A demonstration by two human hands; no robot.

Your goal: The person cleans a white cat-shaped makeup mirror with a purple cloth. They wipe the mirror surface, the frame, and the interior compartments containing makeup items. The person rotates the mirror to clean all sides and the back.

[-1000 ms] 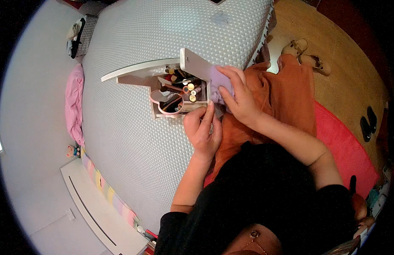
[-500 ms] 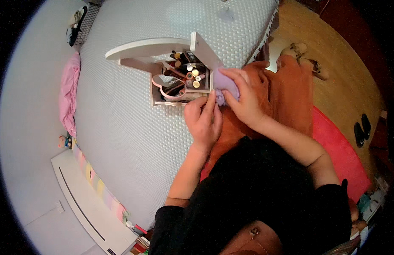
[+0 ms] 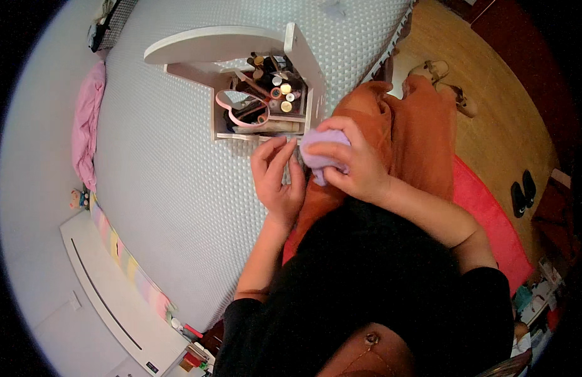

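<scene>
A bunched lilac cloth (image 3: 324, 146) is gripped in my right hand (image 3: 367, 168), fingers wrapped round it, just off the near right corner of a white cosmetics organizer (image 3: 219, 44). Beside the cloth, my left hand (image 3: 280, 185) is raised with its fingers bent and apart, nothing visible in them, close to the organizer's front edge. Inside the organizer stand several makeup bottles (image 3: 286, 90), tubes and brushes. A heart-shaped mirror with a pink frame (image 3: 250, 125) leans among them at the front left.
The organizer stands on a bed with a pale textured cover (image 3: 172, 144). A pink folded cloth (image 3: 88, 129) lies along the bed's left edge. On my right are my orange-clad legs (image 3: 423, 119), a red mat (image 3: 485, 220), beige shoes (image 3: 431, 69) and black slippers (image 3: 523, 193).
My right hand has drawn the lilac cloth off the organizer's right side panel toward me. My left hand has come off the front corner, its fingers spreading. The view has shifted slightly.
</scene>
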